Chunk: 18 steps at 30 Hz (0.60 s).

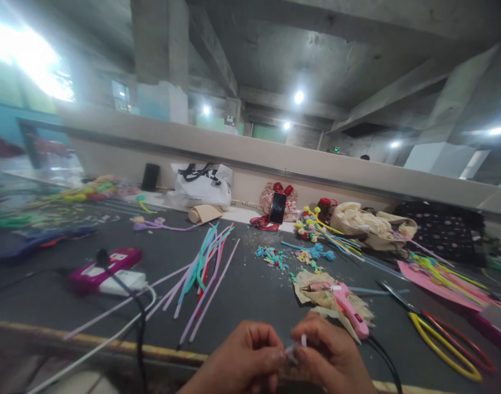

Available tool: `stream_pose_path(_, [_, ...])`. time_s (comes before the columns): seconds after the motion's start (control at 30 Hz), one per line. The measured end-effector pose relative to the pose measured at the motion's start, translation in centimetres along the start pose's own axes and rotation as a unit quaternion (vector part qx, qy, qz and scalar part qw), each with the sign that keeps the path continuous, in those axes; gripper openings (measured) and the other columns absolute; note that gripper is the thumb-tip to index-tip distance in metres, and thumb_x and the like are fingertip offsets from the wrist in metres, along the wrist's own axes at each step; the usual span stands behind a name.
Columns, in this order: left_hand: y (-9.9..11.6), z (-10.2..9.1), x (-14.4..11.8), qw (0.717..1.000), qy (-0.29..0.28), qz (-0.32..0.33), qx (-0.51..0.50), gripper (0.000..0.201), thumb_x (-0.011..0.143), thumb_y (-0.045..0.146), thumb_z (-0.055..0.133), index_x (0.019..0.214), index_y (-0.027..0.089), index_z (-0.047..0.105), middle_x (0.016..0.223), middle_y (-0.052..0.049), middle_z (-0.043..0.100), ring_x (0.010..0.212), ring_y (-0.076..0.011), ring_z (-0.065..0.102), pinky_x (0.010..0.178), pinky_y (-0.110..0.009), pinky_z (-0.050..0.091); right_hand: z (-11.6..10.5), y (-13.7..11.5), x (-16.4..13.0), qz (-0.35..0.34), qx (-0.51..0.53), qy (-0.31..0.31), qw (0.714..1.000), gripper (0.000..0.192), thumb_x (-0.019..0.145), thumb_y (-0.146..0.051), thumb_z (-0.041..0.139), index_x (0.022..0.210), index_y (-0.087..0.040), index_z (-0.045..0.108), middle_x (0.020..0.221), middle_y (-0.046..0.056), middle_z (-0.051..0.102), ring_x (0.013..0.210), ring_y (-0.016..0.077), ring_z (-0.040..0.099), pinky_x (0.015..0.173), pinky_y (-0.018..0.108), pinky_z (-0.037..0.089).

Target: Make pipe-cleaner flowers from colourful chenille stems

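Bottom centre: left hand [244,355] and right hand [328,355] both pinched on 1 small pale stick [303,341], upright between fingertips, right nearer.

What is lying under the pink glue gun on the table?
The pink glue gun rests on crumpled brown paper, which lies on the dark table. Whatever is beneath that paper is covered.

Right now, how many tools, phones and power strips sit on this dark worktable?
Pink plastic glue gun: 1
Yellow-handled and red-handled scissors: 1
Black upright phone: 1
Pink-and-white power strips: 2
Total: 5
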State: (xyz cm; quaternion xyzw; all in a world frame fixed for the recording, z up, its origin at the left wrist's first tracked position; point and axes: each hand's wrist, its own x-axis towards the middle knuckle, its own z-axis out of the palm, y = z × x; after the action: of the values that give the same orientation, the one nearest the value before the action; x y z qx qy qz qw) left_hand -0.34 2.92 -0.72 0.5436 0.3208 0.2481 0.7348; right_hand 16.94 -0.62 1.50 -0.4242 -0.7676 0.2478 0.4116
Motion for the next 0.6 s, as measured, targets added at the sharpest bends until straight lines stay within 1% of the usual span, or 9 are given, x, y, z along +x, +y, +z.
stream_pose_path(0.07, [0.0,0.1,0.0,0.999,0.004,0.033,0.027,0.026,0.062,0.039,0.062,0.063,0.015,0.053,0.041,0.008,0.048,0.033,-0.0023,0.032,0.036,-0.016,0.019,-0.3,0.0,-0.4,0.061,0.038,-0.031,0.997,0.013,0.074,-0.031,0.053,0.073,-0.018,0.056,0.057,-0.003,0.049,0.046,0.0081,0.047,0.044,0.018,0.034])
stream_pose_path(0.13, [0.2,0.4,-0.2,0.997,0.002,0.052,0.054,0.026,0.061,0.038,0.063,0.061,0.014,0.054,0.043,0.009,0.045,0.039,-0.0032,0.035,0.040,-0.016,0.022,-0.5,0.0,-0.6,0.114,0.090,-0.060,0.987,0.018,0.074,-0.035,0.052,0.073,-0.017,0.054,0.054,-0.003,0.050,0.044,0.0081,0.049,0.042,0.017,0.034])
stream_pose_path(0.2, [0.7,0.6,-0.4,0.995,0.002,0.058,0.078,0.026,0.061,0.038,0.062,0.060,0.014,0.054,0.043,0.009,0.043,0.042,-0.0039,0.035,0.043,-0.017,0.023,-0.6,-0.2,-0.8,0.138,0.121,-0.064,0.981,0.022,0.074,-0.039,0.051,0.073,-0.017,0.054,0.052,-0.002,0.051,0.045,0.0088,0.050,0.044,0.018,0.035])
stream_pose_path(0.27, [1.1,0.8,-0.7,0.993,0.002,0.063,0.095,0.027,0.062,0.039,0.061,0.057,0.015,0.052,0.042,0.009,0.040,0.043,-0.0043,0.033,0.044,-0.018,0.022,-0.8,-0.3,-0.9,0.142,0.139,-0.059,0.978,0.026,0.074,-0.042,0.052,0.071,-0.017,0.056,0.052,-0.003,0.051,0.046,0.0089,0.050,0.045,0.019,0.036])
stream_pose_path(0.33, [1.3,1.0,-0.9,0.993,0.004,0.068,0.101,0.027,0.064,0.040,0.059,0.057,0.015,0.051,0.042,0.010,0.038,0.044,-0.0046,0.031,0.044,-0.018,0.021,-0.8,-0.2,-1.0,0.153,0.166,-0.045,0.973,0.027,0.071,-0.044,0.055,0.068,-0.017,0.057,0.050,-0.003,0.049,0.044,0.0082,0.048,0.045,0.019,0.035])
stream_pose_path(0.4, [1.4,1.0,-1.0,0.993,-0.002,0.066,0.102,0.026,0.065,0.039,0.058,0.060,0.015,0.052,0.043,0.009,0.037,0.045,-0.0048,0.029,0.045,-0.019,0.020,-0.6,0.1,-1.2,0.170,0.204,-0.019,0.964,0.029,0.067,-0.046,0.058,0.066,-0.017,0.058,0.046,-0.003,0.049,0.041,0.0072,0.044,0.043,0.019,0.033])
stream_pose_path(0.5, [1.5,1.1,-1.3,0.994,-0.015,0.056,0.098,0.028,0.063,0.041,0.059,0.059,0.015,0.051,0.046,0.009,0.036,0.047,-0.0052,0.027,0.045,-0.020,0.019,-0.2,0.5,-1.5,0.192,0.263,0.026,0.945,0.030,0.062,-0.047,0.064,0.063,-0.016,0.060,0.041,-0.004,0.048,0.038,0.0058,0.041,0.041,0.018,0.028])
stream_pose_path(0.6, [1.8,1.3,-1.6,0.995,-0.029,0.053,0.085,0.031,0.061,0.044,0.060,0.058,0.015,0.051,0.047,0.009,0.035,0.048,-0.0057,0.027,0.046,-0.020,0.018,0.2,0.6,-1.7,0.202,0.314,0.048,0.926,0.031,0.058,-0.045,0.068,0.061,-0.016,0.059,0.042,-0.005,0.048,0.037,0.0040,0.038,0.040,0.016,0.024])
